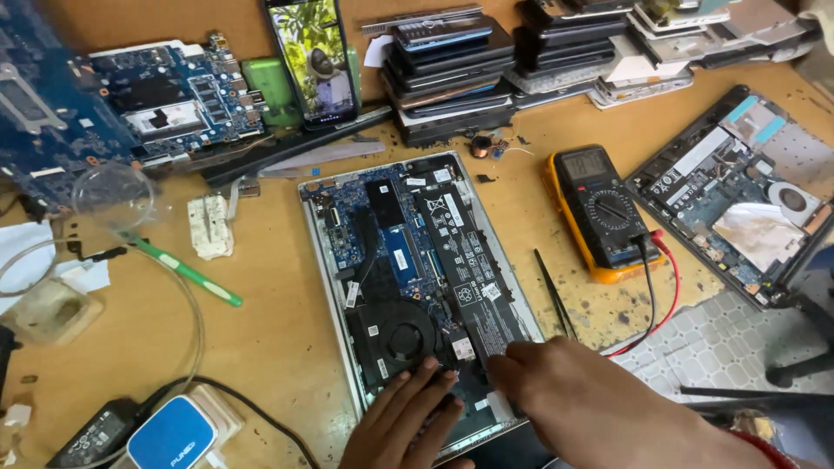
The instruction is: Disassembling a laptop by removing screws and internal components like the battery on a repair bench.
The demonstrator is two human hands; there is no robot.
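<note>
Laptop [417, 287] is on its back at bench centre, bottom cover already off, internals exposed. Judging by that: opening step done, board-level work in progress, nothing inside looks pulled yet. Fan [401, 337], black battery pack [465, 260] and blue mainboard [395, 226] all seated in the silver chassis. No loose screws visible, too small to tell anyway.

Left hand [408, 417]: fingers spread flat, tips pressing on the black area just below the fan, holding nothing. Right hand [556, 391]: fingers curled down onto the lower end of the battery pack, near a white label; can't tell if it's pinching a connector or just touching, fingertips partly hidden.

Look of the unit: thin silver shell, long black battery w/ white printed labels running diagonally, 1 round fan lower left, heatpipe going up, dark foil patches over the board. Looks intact, a bit dusty.

Around it: black tweezers [554, 295] just beside the right edge of the chassis, yellow multimeter [604, 213] w/ red + black leads near, a 2nd opened laptop [738, 195] far right, stack of phones [452, 69] behind, a phone w/ lit screen [313, 61] propped upright, loose blue board [165, 95] top left, green-handled brush [182, 271] left.
</note>
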